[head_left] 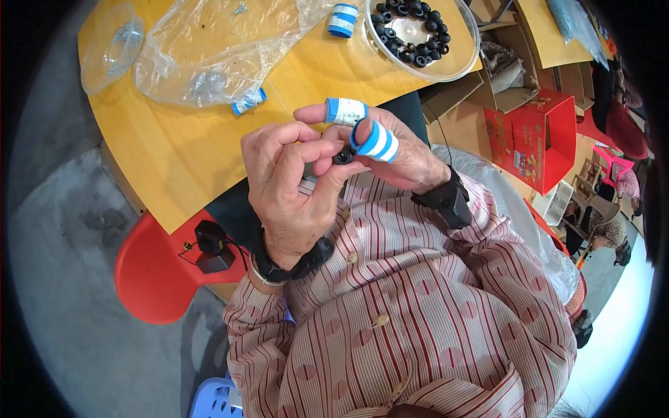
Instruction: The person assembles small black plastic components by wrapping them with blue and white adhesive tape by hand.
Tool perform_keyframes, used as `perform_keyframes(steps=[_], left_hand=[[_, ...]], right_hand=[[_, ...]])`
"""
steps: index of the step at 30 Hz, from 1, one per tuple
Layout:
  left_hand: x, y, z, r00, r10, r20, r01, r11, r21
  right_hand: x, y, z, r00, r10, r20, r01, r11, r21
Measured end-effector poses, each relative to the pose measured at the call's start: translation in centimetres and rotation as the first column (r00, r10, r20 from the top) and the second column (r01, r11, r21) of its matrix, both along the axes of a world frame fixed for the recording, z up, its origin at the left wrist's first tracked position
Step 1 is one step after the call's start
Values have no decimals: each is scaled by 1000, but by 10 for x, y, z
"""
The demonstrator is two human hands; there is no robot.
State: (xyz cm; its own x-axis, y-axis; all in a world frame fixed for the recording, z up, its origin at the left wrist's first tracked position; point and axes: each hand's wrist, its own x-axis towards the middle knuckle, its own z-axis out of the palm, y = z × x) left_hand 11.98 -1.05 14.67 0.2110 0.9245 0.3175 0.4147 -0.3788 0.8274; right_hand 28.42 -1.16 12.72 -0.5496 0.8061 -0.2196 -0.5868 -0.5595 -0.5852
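My left hand (291, 184) pinches a small black round part (343, 155) with a hollow centre between thumb and forefinger. My right hand (401, 150) closes around the same part from the other side, and some of its fingertips are hidden. Blue-and-white tape bands its thumb (377, 141) and forefinger (346, 111); that forefinger sticks out past the part. Both hands meet just off the table's near edge, in front of my striped shirt. A clear round tub (465, 64) at the far right holds several similar black parts.
On the yellow table (167, 164) lie a clear plastic bag (188, 73), a clear container with small metal bits (115, 52), and two blue-and-white tape rolls (342, 21) (249, 102). A red chair (153, 268) with a black device stands left; cardboard boxes and a red box (516, 143) stand right.
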Motion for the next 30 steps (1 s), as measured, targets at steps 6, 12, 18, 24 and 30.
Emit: perform_keyframes(steps=[6, 12, 18, 24, 30], left_hand=[[2, -6, 2, 999, 54, -9, -54, 998, -33], [2, -8, 0, 997, 68, -22, -68, 998, -13], [4, -6, 0, 999, 45, 10, -45, 999, -7], [5, -3, -4, 999, -19, 49, 19, 1000, 9], [2, -4, 2, 995, -85, 44, 85, 996, 22]], right_hand=[[-3, -3, -5, 994, -24, -107, 18, 998, -58], [-4, -4, -5, 996, -39, -86, 33, 997, -76], [-3, -3, -5, 996, -34, -80, 28, 997, -77], [2, -4, -10, 980, -26, -199, -9, 985, -174], [3, -2, -9, 980, 59, -188, -102, 968, -229]])
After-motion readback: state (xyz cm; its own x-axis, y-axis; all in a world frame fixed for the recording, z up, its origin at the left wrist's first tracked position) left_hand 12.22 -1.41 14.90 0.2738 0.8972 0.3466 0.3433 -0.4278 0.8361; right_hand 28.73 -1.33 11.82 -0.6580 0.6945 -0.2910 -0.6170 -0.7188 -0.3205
